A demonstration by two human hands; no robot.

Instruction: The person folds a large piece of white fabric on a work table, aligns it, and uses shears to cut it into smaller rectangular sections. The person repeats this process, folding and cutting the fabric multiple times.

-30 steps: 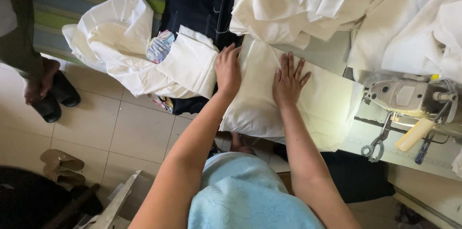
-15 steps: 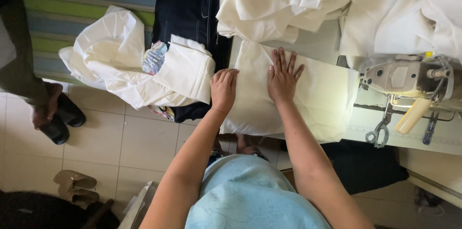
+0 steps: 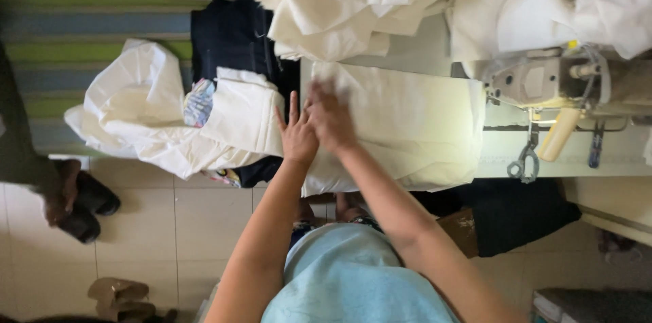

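Note:
A folded cream cloth lies flat on the sewing table in front of me. My left hand rests flat at the cloth's left edge, fingers spread, next to a folded white piece. My right hand lies palm down on the cloth just right of the left hand, blurred by motion. Neither hand grips anything.
A sewing machine stands at the right, with scissors and a cream thread cone below it. Heaped cream fabric fills the back. White and dark cloth pile at the left. Another person's feet in dark sandals stand on the tiled floor.
My right hand has slid left across the cream cloth toward my left hand; both hands now lie close together at the cloth's left edge.

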